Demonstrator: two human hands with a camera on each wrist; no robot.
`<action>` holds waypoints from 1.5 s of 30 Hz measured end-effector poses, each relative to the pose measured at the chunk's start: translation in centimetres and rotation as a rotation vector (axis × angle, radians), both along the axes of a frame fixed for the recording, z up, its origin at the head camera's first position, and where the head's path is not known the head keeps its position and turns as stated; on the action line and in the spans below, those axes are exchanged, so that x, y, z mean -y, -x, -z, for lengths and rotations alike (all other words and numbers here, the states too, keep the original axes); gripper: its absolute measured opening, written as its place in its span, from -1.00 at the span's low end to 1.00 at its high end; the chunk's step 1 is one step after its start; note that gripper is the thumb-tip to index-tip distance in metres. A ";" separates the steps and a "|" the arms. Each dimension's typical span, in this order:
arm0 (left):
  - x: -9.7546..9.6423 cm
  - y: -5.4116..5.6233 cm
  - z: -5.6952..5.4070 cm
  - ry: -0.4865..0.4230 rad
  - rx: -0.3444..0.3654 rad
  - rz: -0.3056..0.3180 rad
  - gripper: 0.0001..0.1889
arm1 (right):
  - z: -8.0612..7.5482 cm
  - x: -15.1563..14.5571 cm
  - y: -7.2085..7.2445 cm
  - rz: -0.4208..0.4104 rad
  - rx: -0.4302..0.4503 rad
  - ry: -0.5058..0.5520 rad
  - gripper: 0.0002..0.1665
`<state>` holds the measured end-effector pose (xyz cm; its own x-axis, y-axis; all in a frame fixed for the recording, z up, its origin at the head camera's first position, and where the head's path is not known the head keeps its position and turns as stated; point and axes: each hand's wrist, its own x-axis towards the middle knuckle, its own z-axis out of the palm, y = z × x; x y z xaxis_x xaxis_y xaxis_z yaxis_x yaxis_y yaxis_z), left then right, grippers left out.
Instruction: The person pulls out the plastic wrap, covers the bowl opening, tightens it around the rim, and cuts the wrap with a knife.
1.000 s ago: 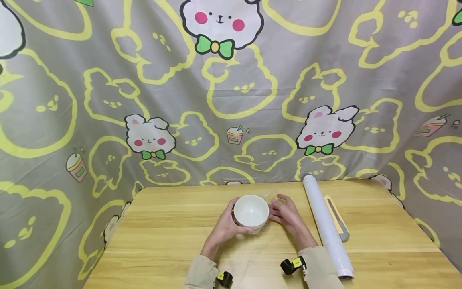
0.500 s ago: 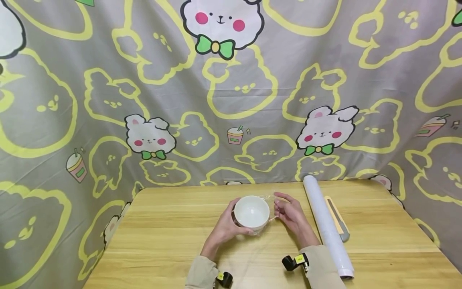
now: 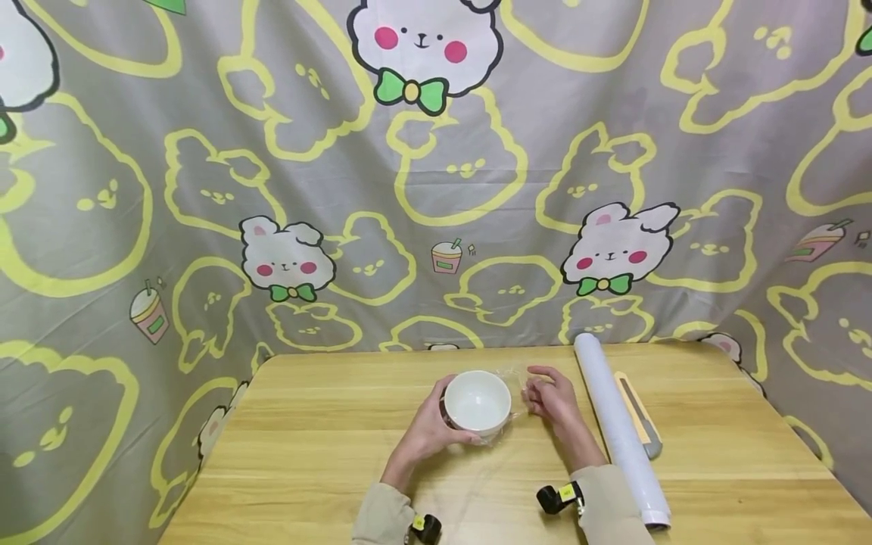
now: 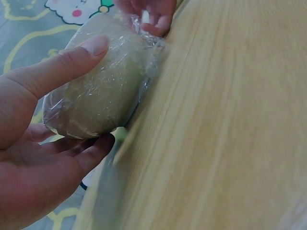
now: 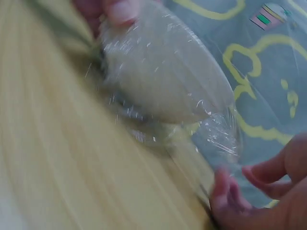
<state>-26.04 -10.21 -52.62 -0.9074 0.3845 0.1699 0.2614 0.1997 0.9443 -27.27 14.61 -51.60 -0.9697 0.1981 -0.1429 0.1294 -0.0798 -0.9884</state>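
Observation:
A white bowl [image 3: 478, 403] is held over the table by my left hand [image 3: 431, 425], the thumb on its near side and the fingers around its left. Clear plastic wrap [image 4: 108, 91] covers the bowl's outside, creased and shiny, while the bowl's mouth shows bare in the head view. To the right, my right hand [image 3: 557, 400] pinches the loose end of the film between thumb and fingertips. In the right wrist view a crinkled stretch of the wrap [image 5: 218, 134] runs from the bowl [image 5: 168, 72] toward those fingers.
A long roll of plastic wrap [image 3: 618, 431] lies on the wooden table [image 3: 306, 454] right of my right arm. Beside it lies a yellow and grey utility knife [image 3: 638, 415]. A patterned curtain [image 3: 381, 182] hangs behind the table and at both sides.
My right hand has moved away from the bowl to the right, drawing out the film's loose end. My left hand keeps its grip on the bowl, nearly in place.

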 end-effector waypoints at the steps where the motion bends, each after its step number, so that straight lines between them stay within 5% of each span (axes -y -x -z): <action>1: 0.0 0.0 0.0 -0.004 0.005 0.002 0.11 | -0.2 0.0 -0.1 0.041 -0.044 -0.103 -0.61; 4: 0.0 0.0 0.0 -0.005 0.003 -0.002 0.11 | -1.1 0.4 -0.5 0.112 -0.183 -0.395 -0.72; 6: 0.1 0.0 0.0 -0.006 -0.002 -0.005 0.11 | -1.6 0.8 -0.8 0.097 -0.254 -0.485 -0.77; 27: 0.3 0.0 -0.5 -0.002 -0.019 -0.011 0.11 | -1.0 2.5 -2.4 -0.216 -0.063 -0.289 -0.74; 34: 0.1 0.0 -0.3 -0.005 -0.003 0.007 0.11 | -1.3 1.5 -1.7 -0.007 -0.333 -0.604 -0.75; 37: 0.1 0.0 -0.2 -0.019 0.005 0.009 0.11 | -0.9 1.5 -1.1 -0.087 -0.430 -0.549 -0.65; 41: 0.1 0.0 -0.1 -0.025 0.012 0.019 0.11 | 0.0 1.7 -0.3 -0.211 -0.424 -0.530 -0.55; 45: 0.1 0.0 0.1 -0.022 0.009 0.034 0.11 | 0.7 1.8 0.1 -0.236 -0.419 -0.546 -0.55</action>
<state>-26.03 -10.32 -52.75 -0.8954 0.4113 0.1704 0.2592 0.1704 0.9507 -27.40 12.82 -52.34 -0.9472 -0.0858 0.3090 -0.3154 0.4228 -0.8495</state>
